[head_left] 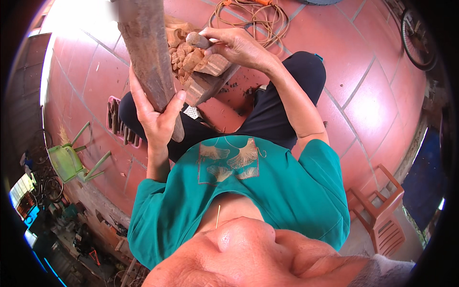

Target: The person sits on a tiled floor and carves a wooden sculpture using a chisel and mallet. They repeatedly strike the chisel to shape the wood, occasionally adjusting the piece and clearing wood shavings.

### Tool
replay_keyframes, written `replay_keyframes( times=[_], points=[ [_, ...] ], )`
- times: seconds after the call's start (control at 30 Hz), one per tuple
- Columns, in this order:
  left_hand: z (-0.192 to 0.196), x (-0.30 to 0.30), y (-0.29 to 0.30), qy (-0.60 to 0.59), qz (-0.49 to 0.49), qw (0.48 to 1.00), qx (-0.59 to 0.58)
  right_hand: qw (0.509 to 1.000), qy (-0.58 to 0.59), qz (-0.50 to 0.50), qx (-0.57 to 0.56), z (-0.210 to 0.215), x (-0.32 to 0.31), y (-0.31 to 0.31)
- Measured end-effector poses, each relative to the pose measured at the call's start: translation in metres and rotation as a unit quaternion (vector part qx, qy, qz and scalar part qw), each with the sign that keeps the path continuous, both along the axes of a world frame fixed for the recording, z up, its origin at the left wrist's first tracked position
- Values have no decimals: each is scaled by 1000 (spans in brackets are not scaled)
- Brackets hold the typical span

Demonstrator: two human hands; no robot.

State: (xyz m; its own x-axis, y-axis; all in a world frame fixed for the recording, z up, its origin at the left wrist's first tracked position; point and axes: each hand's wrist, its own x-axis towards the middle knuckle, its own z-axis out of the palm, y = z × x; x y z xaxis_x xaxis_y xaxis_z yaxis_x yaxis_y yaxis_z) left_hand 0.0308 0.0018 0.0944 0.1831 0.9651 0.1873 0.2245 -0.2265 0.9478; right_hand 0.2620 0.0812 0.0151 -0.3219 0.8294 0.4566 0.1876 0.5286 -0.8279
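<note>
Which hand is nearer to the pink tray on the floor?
Left. The left hand is a little right of the pink tray; the right hand is farther right, by the carved wood.

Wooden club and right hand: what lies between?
In the head view, carved wood and a rounded tool end lie between the wooden club and right hand.

The club (148, 52) is left of the carving (193, 60), the handle (198, 40) over the carving. Cord (271, 42) lies on the floor (349, 71), farther right. Left of the club, the tray (138, 142) holds tools (126, 134); one chair (67, 160) is farther left, another chair (388, 235) near right, a wheel (414, 40) far right.
</note>
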Motion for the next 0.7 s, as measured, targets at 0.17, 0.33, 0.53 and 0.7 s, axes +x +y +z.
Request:
replay_keyframes(
  times=[0.17,0.33,0.53,0.7],
  points=[
    [-1,-2,4,78,-76,990,-84,995,-96,-2,-3,-15,5,0],
    [-7,-5,1,38,-51,997,-40,994,-106,-26,-3,-19,7,5],
    [9,0,1,-68,-27,996,-46,998,36,-37,-48,-5,21,8],
    [-5,-2,2,-43,-25,997,-60,992,-13,-18,-128,6,13,2]
  ],
)
